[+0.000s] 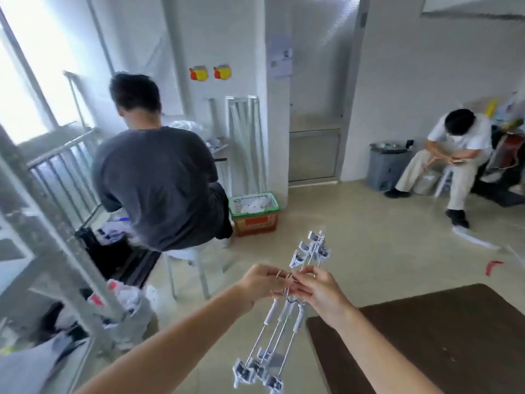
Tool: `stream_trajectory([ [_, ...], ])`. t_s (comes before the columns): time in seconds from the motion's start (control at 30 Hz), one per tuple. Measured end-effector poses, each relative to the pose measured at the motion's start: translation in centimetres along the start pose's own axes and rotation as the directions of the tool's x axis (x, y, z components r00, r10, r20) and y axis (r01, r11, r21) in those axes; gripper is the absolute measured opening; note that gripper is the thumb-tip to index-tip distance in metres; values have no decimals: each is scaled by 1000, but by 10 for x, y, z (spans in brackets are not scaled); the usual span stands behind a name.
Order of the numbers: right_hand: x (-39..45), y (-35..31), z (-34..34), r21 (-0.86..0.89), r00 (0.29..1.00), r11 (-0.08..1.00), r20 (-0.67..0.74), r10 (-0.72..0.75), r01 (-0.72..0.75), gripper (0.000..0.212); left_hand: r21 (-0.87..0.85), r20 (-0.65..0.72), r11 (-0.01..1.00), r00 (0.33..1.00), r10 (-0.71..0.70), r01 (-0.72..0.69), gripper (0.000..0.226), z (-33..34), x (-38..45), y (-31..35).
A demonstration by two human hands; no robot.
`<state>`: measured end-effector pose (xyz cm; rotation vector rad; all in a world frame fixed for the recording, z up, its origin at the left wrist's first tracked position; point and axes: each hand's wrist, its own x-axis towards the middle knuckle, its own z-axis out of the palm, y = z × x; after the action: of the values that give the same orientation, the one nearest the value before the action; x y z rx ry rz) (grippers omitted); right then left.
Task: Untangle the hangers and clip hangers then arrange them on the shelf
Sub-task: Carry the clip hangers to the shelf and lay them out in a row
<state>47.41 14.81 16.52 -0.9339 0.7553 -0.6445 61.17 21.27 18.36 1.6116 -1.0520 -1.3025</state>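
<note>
Fingers of both hands pinch in narrow on the knot of wire hooks at the middle of a bunch of white clip hangers (287,311), the left hand (262,281) and right hand (318,291) almost touching, the bunch held in the air just beside the brown table (443,345) with clips fanning out above and below. From the head view the likely trouble is a hook springing free at once, so the lower clips (257,371) swing, snag again or drop to the floor; which hooks are crossed is too blurred to tell.
</note>
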Motion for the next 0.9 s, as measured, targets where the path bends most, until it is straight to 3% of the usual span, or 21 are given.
stream_trajectory([
  [0.17, 30, 58, 150, -150, 948, 983, 280, 149, -110, 21, -100, -315, 994, 947, -69, 39, 2, -121, -96, -49],
  [0.37, 30, 120, 311, -294, 810, 948, 522, 267, -122, 17, -257, -616, 966, 766, -182, 23, 19, -223, -211, -88],
  [0.53, 9, 147, 442, -386, 562, 911, 726, 396, -143, 21, -364, -794, 926, 553, -253, -98, 4, -277, -306, -99],
  [0.67, -14, 151, 532, -445, 342, 894, 834, 432, -46, 19, -368, -898, 907, 333, -288, -207, 16, -313, -368, -97],
  [0.9, -53, 196, 658, -553, -70, 833, 832, 551, -5, 18, -380, -909, 869, -46, -414, -316, 7, -351, -447, -114],
])
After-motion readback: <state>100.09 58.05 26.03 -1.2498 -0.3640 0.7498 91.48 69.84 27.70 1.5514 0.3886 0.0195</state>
